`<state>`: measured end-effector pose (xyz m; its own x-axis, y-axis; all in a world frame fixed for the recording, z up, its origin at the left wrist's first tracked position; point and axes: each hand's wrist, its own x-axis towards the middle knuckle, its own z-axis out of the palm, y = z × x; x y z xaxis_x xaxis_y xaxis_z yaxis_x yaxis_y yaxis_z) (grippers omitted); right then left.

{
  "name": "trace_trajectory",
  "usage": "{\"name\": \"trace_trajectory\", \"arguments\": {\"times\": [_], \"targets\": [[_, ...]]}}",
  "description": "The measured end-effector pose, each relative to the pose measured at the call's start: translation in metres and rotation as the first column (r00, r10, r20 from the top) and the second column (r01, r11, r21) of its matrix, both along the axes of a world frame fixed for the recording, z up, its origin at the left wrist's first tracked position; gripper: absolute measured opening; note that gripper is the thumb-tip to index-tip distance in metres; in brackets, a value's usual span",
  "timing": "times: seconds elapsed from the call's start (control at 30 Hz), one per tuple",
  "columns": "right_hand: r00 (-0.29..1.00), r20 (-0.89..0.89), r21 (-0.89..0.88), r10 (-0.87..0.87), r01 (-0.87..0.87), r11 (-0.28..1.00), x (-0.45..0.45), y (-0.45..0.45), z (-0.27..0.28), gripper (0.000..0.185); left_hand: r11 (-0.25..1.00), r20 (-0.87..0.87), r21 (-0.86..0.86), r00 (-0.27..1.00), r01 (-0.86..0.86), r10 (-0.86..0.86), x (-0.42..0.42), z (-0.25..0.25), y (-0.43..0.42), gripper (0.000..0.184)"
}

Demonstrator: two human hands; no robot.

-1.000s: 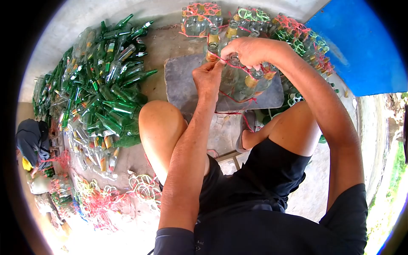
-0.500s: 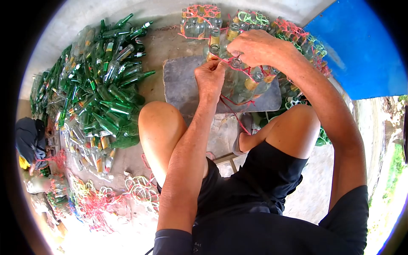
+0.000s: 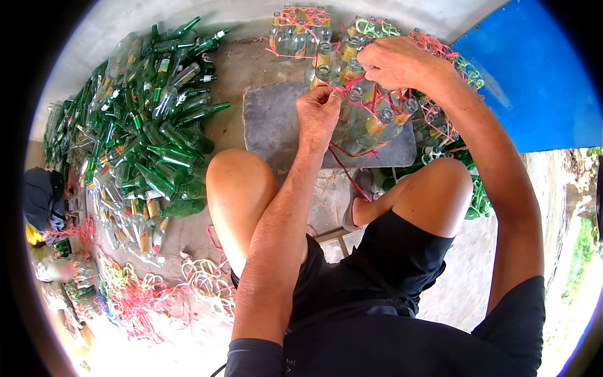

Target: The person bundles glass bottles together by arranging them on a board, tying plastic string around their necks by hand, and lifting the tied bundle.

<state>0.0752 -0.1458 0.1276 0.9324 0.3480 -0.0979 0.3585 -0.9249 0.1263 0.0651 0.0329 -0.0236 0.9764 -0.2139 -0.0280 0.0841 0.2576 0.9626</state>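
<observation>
A group of clear glass bottles (image 3: 364, 135) stands upright on a grey slab (image 3: 270, 122), with red string (image 3: 344, 164) around it and woven between the necks. At the group's left side my left hand (image 3: 319, 113) is closed, thumb and fingers pinching the red string. Above the bottle necks, farther right, is my right hand (image 3: 396, 63), its fingers curled together near the string; what they hold is hidden.
Green and clear bottles (image 3: 169, 157) lie heaped at the left. Tied bottle bundles (image 3: 298, 34) stand by the wall. Loose string (image 3: 138, 295) lies lower left. Another person (image 3: 44, 201) is at the far left. A blue panel (image 3: 540, 75) is upper right.
My right hand has moved right and slightly up, away from my left hand. Red string now runs taut between the bottle necks. My left hand has shifted slightly right.
</observation>
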Motion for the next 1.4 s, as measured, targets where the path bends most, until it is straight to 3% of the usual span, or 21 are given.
{"name": "trace_trajectory", "arguments": {"times": [0.6,0.8,0.9,1.0,1.3,1.4], "targets": [[0.997,0.063,-0.029,-0.041,0.043,0.999,0.022,-0.004,-0.011,0.007,1.000,-0.067,0.018,0.998,-0.017,0.018,-0.004,0.010,-0.005,0.026],[0.988,0.138,0.070,0.064,-0.075,0.995,0.038,-0.009,-0.020,0.009,0.999,-0.075,-0.015,0.997,-0.031,0.030,-0.005,0.010,-0.008,0.028],[1.000,-0.019,0.019,0.011,-0.010,1.000,0.046,-0.007,-0.016,0.006,1.000,-0.078,-0.010,0.997,-0.027,0.026,-0.005,0.011,-0.007,0.028],[0.980,-0.159,0.117,-0.122,0.142,0.983,0.055,-0.005,-0.017,0.006,0.999,-0.083,-0.004,0.996,-0.034,0.033,-0.005,0.012,-0.006,0.027],[0.923,-0.308,0.107,-0.229,0.273,0.956,0.057,0.009,-0.003,0.017,0.997,-0.038,-0.053,0.998,-0.056,0.054,-0.002,0.006,-0.010,0.024],[0.927,-0.298,0.196,-0.228,0.293,0.936,0.049,0.011,-0.003,0.019,0.997,-0.060,-0.049,0.997,-0.054,0.051,-0.002,0.007,-0.010,0.025]]}}
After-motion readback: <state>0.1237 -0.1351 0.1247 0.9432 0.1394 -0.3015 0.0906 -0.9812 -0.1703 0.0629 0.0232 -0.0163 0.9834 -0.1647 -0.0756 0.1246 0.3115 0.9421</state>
